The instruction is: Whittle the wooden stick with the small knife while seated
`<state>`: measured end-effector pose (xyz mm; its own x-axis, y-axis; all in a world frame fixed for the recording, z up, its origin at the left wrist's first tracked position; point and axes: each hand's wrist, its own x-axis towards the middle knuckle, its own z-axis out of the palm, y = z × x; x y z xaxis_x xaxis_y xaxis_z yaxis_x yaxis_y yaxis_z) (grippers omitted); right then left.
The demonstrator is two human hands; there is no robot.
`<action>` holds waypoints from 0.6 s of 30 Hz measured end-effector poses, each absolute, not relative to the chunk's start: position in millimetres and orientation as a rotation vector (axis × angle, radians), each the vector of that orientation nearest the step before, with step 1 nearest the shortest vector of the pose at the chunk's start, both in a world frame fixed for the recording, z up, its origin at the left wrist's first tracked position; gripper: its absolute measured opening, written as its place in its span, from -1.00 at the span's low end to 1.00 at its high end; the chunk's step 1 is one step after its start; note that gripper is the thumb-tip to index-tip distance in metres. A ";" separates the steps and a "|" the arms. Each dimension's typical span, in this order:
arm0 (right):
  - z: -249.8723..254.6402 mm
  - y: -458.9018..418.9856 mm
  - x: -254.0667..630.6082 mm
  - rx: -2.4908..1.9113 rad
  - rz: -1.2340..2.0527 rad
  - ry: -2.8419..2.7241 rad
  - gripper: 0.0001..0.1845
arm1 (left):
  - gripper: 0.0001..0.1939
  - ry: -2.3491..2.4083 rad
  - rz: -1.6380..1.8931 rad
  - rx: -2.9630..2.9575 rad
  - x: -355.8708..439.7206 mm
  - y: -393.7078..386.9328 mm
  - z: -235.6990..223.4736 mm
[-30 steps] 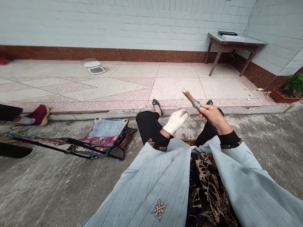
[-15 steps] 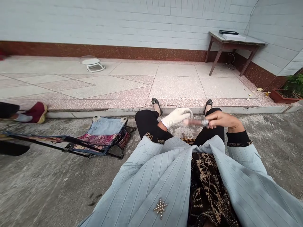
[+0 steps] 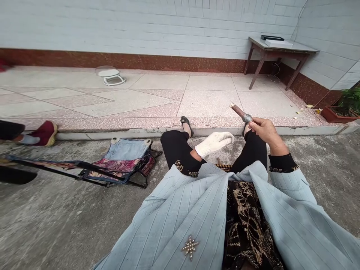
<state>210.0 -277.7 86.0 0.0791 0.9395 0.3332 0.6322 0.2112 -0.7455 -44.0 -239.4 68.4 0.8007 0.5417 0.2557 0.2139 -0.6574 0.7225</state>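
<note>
"As the right hand (image 3: 264, 132) clamps its grip round the wire-bound stick (image 3: 239, 111), what's the gloved left hand (image 3: 214, 143) doing?"

"Its grip's half-curled; I can't tell whether it pinches anything."

"Any writing?"

"The shoe emblem (image 3: 183, 120) is too small to read; the planter (image 3: 337, 116) holds greenery (image 3: 349, 99)."

The right hand (image 3: 266, 131) hid the near end of the stick (image 3: 239, 111); far left of it, the view's edge cut off another person's leg (image 3: 10, 129); far right of the stick, a plant (image 3: 350, 99).
</note>
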 end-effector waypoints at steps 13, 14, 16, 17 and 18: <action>97.2 -294.2 190.6 -1.734 0.791 -2.510 -0.83 | -0.69 0.773 0.573 2.731 -44.9 -216.7 72.8; 99.0 -297.3 195.2 -1.559 1.058 -2.496 -0.83 | -0.70 0.732 0.570 2.674 -45.6 -212.1 72.5; 102.7 -303.8 202.6 -1.272 1.354 -2.320 -0.81 | -0.73 0.658 0.575 2.541 -45.7 -206.6 70.4; 104.4 -306.4 204.4 -1.179 1.379 -2.187 -0.75 | -0.73 0.648 0.584 2.483 -44.9 -206.1 68.8; 105.8 -308.1 204.6 -1.117 1.338 -2.038 -0.71 | -0.73 0.652 0.593 2.442 -43.5 -207.1 67.2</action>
<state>204.6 -308.1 105.8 -0.5670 0.8218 -0.0563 0.3785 0.1993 -0.9039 -43.5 -207.1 67.2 0.7862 0.5566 0.2685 0.3197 -0.7382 0.5940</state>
